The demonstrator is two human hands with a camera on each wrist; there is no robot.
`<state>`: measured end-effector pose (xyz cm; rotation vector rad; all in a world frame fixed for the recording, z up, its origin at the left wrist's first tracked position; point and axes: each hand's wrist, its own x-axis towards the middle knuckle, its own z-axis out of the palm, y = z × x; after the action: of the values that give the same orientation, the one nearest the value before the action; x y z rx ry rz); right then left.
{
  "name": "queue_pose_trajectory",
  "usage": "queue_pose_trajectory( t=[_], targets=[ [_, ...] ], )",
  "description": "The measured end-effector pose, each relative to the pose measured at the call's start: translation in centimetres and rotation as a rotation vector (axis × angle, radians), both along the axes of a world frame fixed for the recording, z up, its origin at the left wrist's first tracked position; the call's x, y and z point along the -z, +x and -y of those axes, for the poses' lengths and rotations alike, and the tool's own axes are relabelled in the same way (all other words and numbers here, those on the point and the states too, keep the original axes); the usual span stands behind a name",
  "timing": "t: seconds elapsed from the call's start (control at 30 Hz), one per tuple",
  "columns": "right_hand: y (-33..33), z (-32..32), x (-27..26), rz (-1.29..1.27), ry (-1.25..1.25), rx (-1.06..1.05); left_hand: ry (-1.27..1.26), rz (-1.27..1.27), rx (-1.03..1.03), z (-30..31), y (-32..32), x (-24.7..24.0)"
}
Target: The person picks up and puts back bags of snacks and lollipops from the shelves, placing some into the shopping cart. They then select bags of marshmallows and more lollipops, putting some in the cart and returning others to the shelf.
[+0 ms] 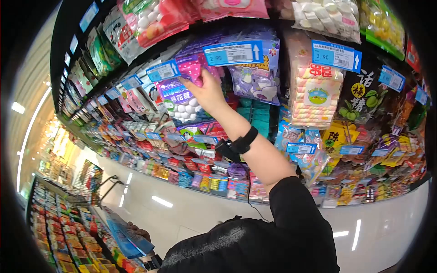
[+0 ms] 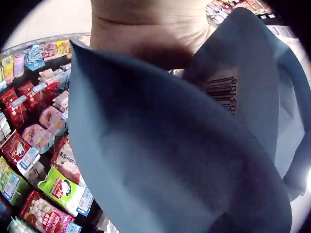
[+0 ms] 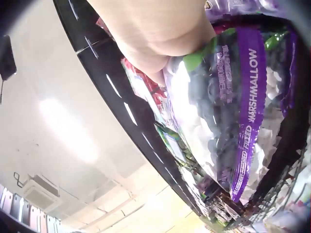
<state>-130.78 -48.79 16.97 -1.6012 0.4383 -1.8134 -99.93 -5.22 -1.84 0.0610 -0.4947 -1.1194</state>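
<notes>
I am watching the right hand [image 1: 207, 91] stretching up at arm's length to the shelf wall. Its thumb and fingertips are pinching the lower edge of a purple marshmallow bag [image 1: 192, 68], so the hand is partly closed on the bag rather than lying flat. In the right wrist view the heel of the hand is pressing against the bag's glossy front, with the word MARSHMALLOW running down the pack just beside it.

The bag is hanging directly above the hand, in among its row. A blue price tag [image 1: 233, 53] is sitting just above and to the right of the fingers; a lilac cartoon bag [image 1: 257, 82] is hanging just to the hand's right; a bag of white marshmallows [image 1: 185, 109] is showing just below and to its left. A striped twist pack [image 1: 316, 93] is hanging well off to the right. A black wristband [image 1: 243, 140] is circling the forearm below the hand.

The left hand [image 1: 138, 231] is hanging low by my side, its fingers wrapping over the upper edge of a blue bag [image 1: 125, 236]. In the left wrist view that bag is spreading out below the palm and filling most of the frame, with a barcode [image 2: 221, 92] on its fold. Rows of snack packs [image 2: 34, 145] are lying beneath and to one side of the hand, and a shopping cart [image 1: 98, 191] is standing further out beyond it.
</notes>
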Motion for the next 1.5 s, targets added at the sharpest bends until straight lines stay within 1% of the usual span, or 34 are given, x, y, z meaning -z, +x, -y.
queue_pose_trajectory(
  t=[0.07, 0.13, 0.17, 0.2, 0.27, 0.33, 0.4, 0.43, 0.47, 0.53, 0.6, 0.7, 0.83, 0.9, 1.0, 1.1, 1.23, 1.3, 1.33, 1.4, 1.43, 1.47, 1.5],
  targets=[
    [1.0, 0.7, -0.1, 0.020, 0.040, 0.017, -0.008, 0.041, 0.015, -0.5, -0.2, -1.5],
    [1.3, 0.9, 0.1, 0.034, 0.089, 0.029, 0.012, 0.077, -0.022, -0.5, -1.3, -3.4],
    [1.3, 0.9, 0.1, 0.034, 0.094, 0.088, 0.025, 0.079, -0.047, -0.4, -1.6, -4.2],
    [1.3, 1.0, 0.2, 0.029, 0.099, 0.147, -0.007, 0.120, -0.026, -0.2, -1.3, -4.3],
    [1.2, 1.4, 0.7, 0.067, 0.089, 0.142, 0.021, 0.092, -0.067, -0.2, -2.1, -5.2],
    [1.0, 1.7, 1.4, 0.097, 0.083, 0.137, 0.050, 0.140, -0.061, 0.2, -3.2, -6.4],
    [0.4, 1.2, 1.4, -0.019, 0.112, 0.069, 0.084, 0.180, -0.053, 0.0, -3.9, -7.2],
    [0.6, 0.9, 1.6, 0.000, 0.076, 0.060, 0.090, 0.182, -0.059, -0.1, -4.2, -7.4],
    [0.6, 0.4, 1.5, 0.001, 0.081, 0.052, 0.094, 0.183, -0.062, -0.2, -4.4, -7.5],
    [0.4, -0.6, 1.0, 0.097, 0.068, -0.086, 0.095, 0.180, -0.064, -0.2, -4.8, -7.6],
    [-0.1, -1.2, 0.2, 0.114, 0.066, -0.121, 0.090, 0.174, -0.063, -0.1, -5.2, -7.5],
    [-0.4, -1.3, -0.6, 0.128, 0.086, -0.002, 0.077, 0.164, -0.053, 0.2, -5.6, -7.2],
    [-0.6, -0.9, -0.9, 0.102, 0.081, 0.018, 0.063, 0.160, -0.028, 1.0, -6.0, -7.1],
    [-0.3, -0.7, -0.7, 0.039, 0.079, 0.077, 0.058, 0.159, -0.019, 1.2, -6.2, -7.1],
    [0.1, -0.5, -0.7, 0.033, 0.144, 0.071, 0.052, 0.158, -0.011, 1.2, -6.5, -7.2],
    [0.4, -0.1, -0.6, 0.039, 0.151, 0.126, 0.086, 0.202, -0.030, 1.1, -6.8, -7.6],
    [0.5, 0.0, -0.4, 0.057, 0.149, 0.103, 0.089, 0.206, -0.011, 0.7, -6.9, -7.4],
    [0.7, 0.7, -0.4, -0.012, 0.186, 0.149, 0.179, 0.160, -0.110, 0.4, -7.5, -7.5],
    [0.5, 1.1, -0.2, -0.020, 0.181, 0.144, 0.175, 0.151, -0.116, 0.2, -7.4, -7.5],
    [-0.5, 1.5, -0.2, 0.002, 0.231, 0.063, 0.239, 0.182, -0.102, 0.3, -7.3, -7.8],
    [0.1, 2.7, 0.2, -0.005, 0.176, 0.177, 0.387, 0.140, -0.241, 0.2, -7.9, -8.3],
    [0.0, 3.1, 0.0, -0.008, 0.139, 0.253, 0.381, 0.121, -0.248, 0.8, -8.5, -9.0],
    [-0.2, 3.0, -0.4, -0.066, 0.164, 0.314, 0.480, 0.128, -0.305, 1.5, -8.9, -9.6]
  ],
)
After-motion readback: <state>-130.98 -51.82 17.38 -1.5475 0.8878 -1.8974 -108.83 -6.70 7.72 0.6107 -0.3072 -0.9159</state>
